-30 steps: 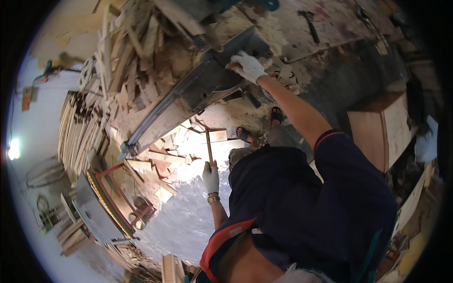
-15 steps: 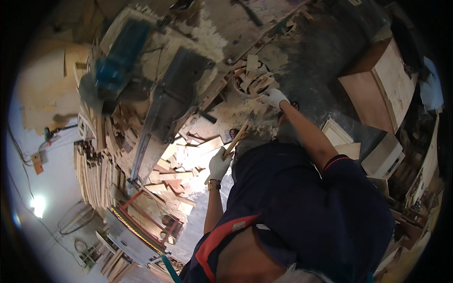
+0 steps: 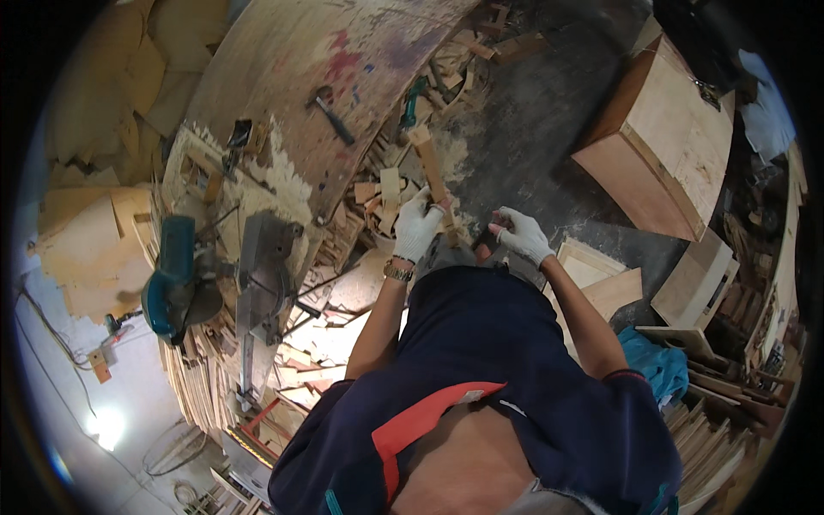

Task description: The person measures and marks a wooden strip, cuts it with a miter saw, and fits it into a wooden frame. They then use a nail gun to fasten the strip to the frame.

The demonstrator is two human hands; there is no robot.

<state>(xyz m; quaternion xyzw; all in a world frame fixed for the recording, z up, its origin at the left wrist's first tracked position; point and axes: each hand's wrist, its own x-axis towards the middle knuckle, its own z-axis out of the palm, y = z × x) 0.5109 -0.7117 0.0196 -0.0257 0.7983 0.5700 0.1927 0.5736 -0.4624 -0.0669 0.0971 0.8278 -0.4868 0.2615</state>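
Observation:
My left hand, in a white glove with a watch at the wrist, is closed around a narrow wood strip. The strip slants up and away in front of my body, its lower end near my lap. To its right, my right hand, also gloved, is held off the strip with fingers bent and a gap between them and the thumb. I see nothing held there. Just beyond and left of my left hand lies a pile of wood offcuts, partly hidden by that hand.
A blue-green power saw stands at the left. On the stained worktable lies a hammer. A green tool rests by the scraps. A large wooden box is at the right, a teal cloth nearer.
My left hand has moved forward with the wood strip. My right hand has drawn back from the offcut pile toward my body. The view has shifted, showing more of the worktable.

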